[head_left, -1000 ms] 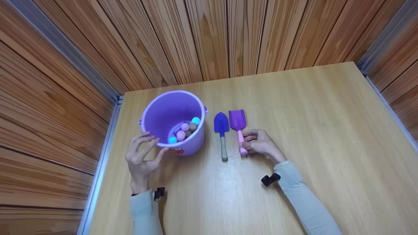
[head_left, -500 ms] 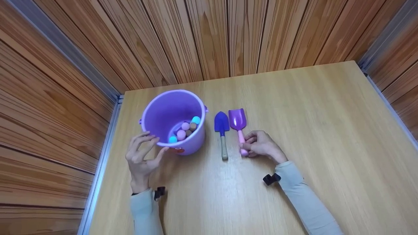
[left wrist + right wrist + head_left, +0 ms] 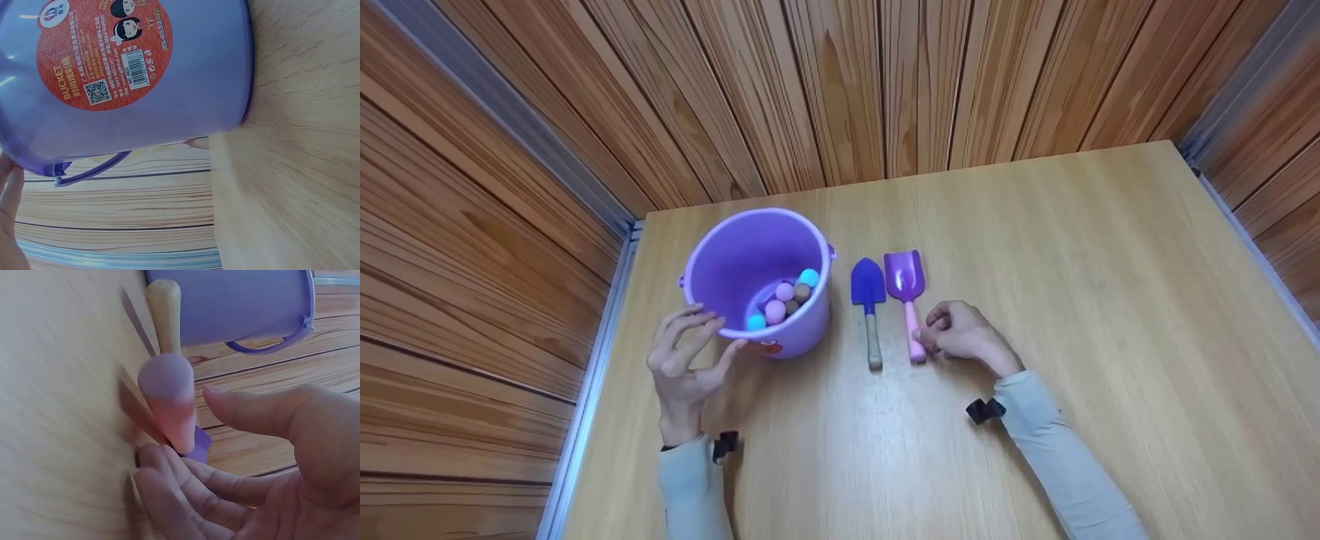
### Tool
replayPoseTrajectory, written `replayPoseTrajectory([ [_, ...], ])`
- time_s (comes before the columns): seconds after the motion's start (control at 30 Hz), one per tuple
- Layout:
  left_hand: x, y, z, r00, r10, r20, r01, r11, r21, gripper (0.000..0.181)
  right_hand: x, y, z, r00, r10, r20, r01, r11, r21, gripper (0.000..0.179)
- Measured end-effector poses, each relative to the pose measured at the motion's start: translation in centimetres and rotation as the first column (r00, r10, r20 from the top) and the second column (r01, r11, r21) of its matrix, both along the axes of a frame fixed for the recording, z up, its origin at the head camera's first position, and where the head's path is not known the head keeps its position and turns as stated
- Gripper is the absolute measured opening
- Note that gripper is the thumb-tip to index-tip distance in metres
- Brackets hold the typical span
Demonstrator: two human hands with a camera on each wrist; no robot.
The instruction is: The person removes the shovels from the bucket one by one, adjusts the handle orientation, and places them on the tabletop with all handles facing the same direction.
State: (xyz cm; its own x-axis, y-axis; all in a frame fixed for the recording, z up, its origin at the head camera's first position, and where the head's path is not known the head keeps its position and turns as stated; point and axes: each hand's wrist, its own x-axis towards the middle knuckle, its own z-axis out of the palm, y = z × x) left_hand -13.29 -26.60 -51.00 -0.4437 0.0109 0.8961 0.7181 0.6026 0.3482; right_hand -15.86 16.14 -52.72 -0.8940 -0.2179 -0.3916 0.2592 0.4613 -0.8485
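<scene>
A purple bucket (image 3: 806, 330) stands at the left of the table with several pink, blue and brown balls (image 3: 775, 311) inside. My left hand (image 3: 684, 367) holds its near-left rim, fingertips over the edge and thumb by the outer wall. In the left wrist view, fingers (image 3: 10, 194) touch the rim near the bucket's handle. Right of the bucket lie a blue hand trowel (image 3: 868, 283) with a wooden handle and a purple toy shovel (image 3: 905, 276) with a pink handle. Beside that pink handle (image 3: 171, 408), my right hand (image 3: 964, 334) has its thumb and fingers apart, gripping nothing.
Wood-panelled walls (image 3: 855, 90) rise behind and to the left of the wooden table (image 3: 1080, 300). A metal frame strip (image 3: 589, 405) runs along the table's left edge. The bucket's own handle (image 3: 93, 171) hangs at its side.
My right hand has let go of the pink handle and shifted slightly right. The shovel now lies a little nearer to me at its handle end. My left hand and the bucket stay put.
</scene>
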Motion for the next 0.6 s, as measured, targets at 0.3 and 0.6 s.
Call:
replayPoseTrajectory([
  [0.3,-0.1,0.1,0.0,1.000,-0.004,0.007,0.004,1.000,0.006,0.052,-1.9,0.3,4.8,0.987,0.088,-0.138,-0.063,0.982,0.177,0.036],
  [0.6,-0.1,0.1,0.0,1.000,0.001,-0.014,-0.001,1.000,-0.012,0.051,-4.7,-3.9,12.4,0.940,0.221,-0.260,-0.140,0.945,0.295,0.053],
])
